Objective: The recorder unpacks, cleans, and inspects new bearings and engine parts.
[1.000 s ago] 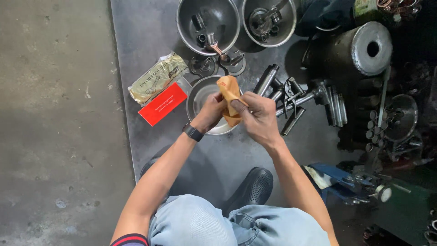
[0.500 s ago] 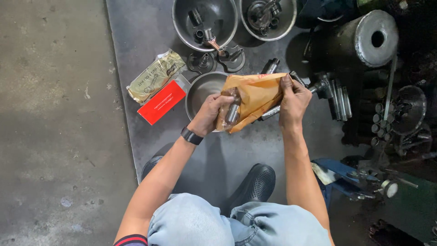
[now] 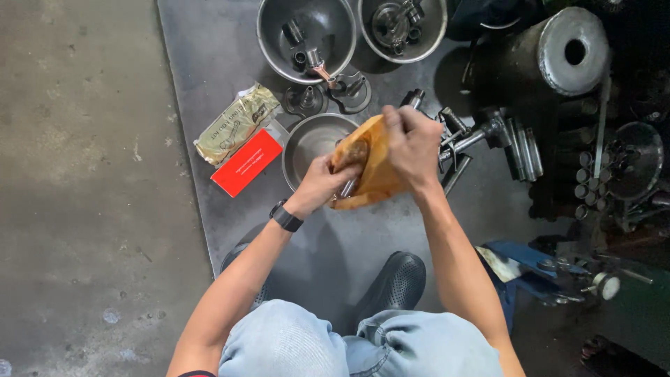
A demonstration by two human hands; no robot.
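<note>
Near the middle of the frame the person's left hand [image 3: 322, 183] and right hand [image 3: 413, 143] meet over a tan cloth [image 3: 377, 171], which is bunched around a small metal part [image 3: 347, 187] whose shiny end peeks out at the lower left of the bundle. The left hand's grip is closed tight around the cloth and the part inside it, fingers curled and a dark watch on that wrist; the right hand's grip is likewise clamped shut, pinching the upper fold of the same cloth from above. The bundle hangs just over a steel bowl [image 3: 313, 143] lying on the grey metal sheet [image 3: 209, 77] that serves as the surface on the floor. To my eye, wiping like this goes best with the part held firm in one hand while the other turns the cloth around it, staying over the bowl so that anything slipping free lands there rather than among the loose metal rods [image 3: 464, 139] just to the right. Left of the bowl lie a red flat box [image 3: 246, 163] and a gold foil packet [image 3: 236, 124], touching each other. Along the top edge sit two larger bowls [image 3: 307, 31] holding more parts, and a heavy steel cylinder [image 3: 569, 52] stands at the upper right.
</note>
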